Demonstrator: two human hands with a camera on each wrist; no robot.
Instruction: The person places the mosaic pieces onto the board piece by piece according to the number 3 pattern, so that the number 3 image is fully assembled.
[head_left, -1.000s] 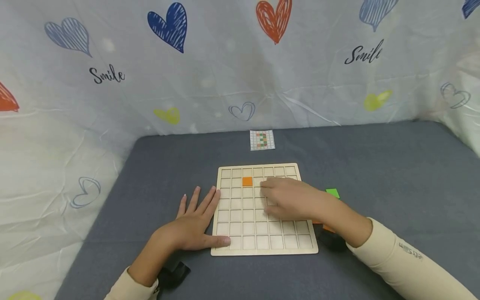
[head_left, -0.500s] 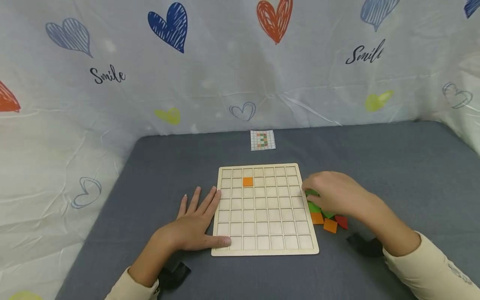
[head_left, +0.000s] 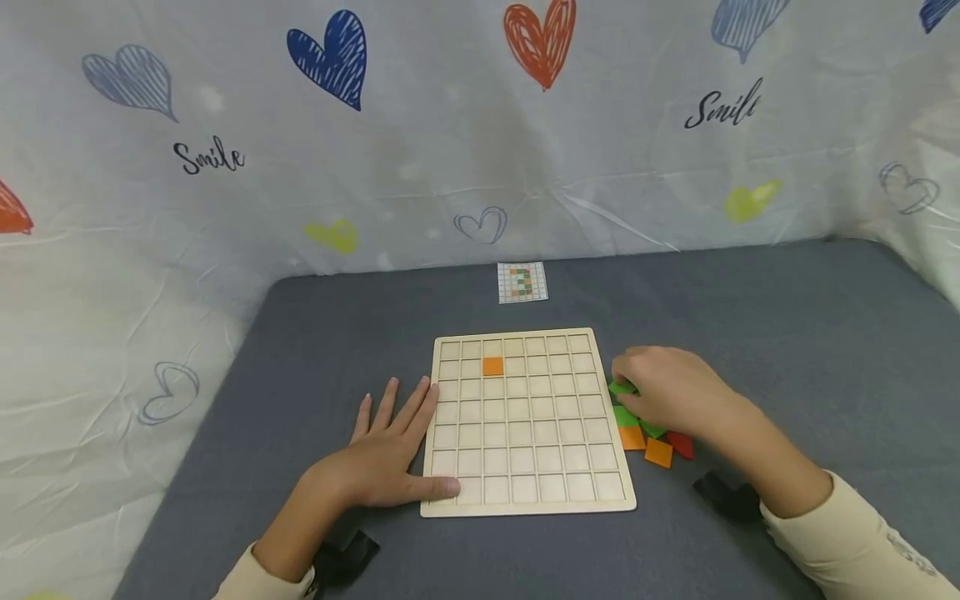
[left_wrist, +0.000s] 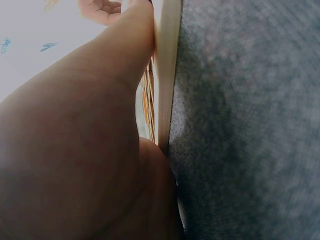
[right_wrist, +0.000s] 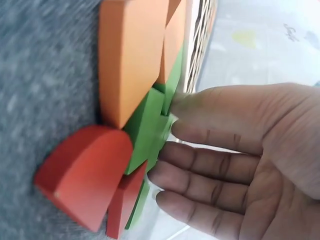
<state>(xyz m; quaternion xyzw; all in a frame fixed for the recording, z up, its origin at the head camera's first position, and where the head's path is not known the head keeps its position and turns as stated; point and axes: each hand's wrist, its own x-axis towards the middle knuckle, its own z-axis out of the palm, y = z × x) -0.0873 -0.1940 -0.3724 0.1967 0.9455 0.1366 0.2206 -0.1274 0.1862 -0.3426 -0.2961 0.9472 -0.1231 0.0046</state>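
A wooden grid board (head_left: 528,511) lies flat in front of me, with one orange square tile (head_left: 492,367) in its second row. My left hand (head_left: 382,462) is spread at the board's left side, fingertips along the edge and thumb over the lower left corner. Right of the board my right hand (head_left: 671,387) reaches into a small pile of tiles, thumb and index finger around a green tile (head_left: 622,388). The right wrist view shows the thumb and fingertips at the green pieces (right_wrist: 147,132), beside a rounded red piece (right_wrist: 87,172) and an orange tile (right_wrist: 132,60).
More orange tiles (head_left: 658,453) and a red piece (head_left: 681,444) lie near the board's right edge. A small printed card (head_left: 522,282) with a coloured grid pattern lies behind the board. A white curtain (head_left: 420,108) with hearts hangs behind the grey table (head_left: 337,333).
My right hand has moved off the board to the tile pile on the right, and has stayed at the green tiles over the last half second. The left hand stays put.
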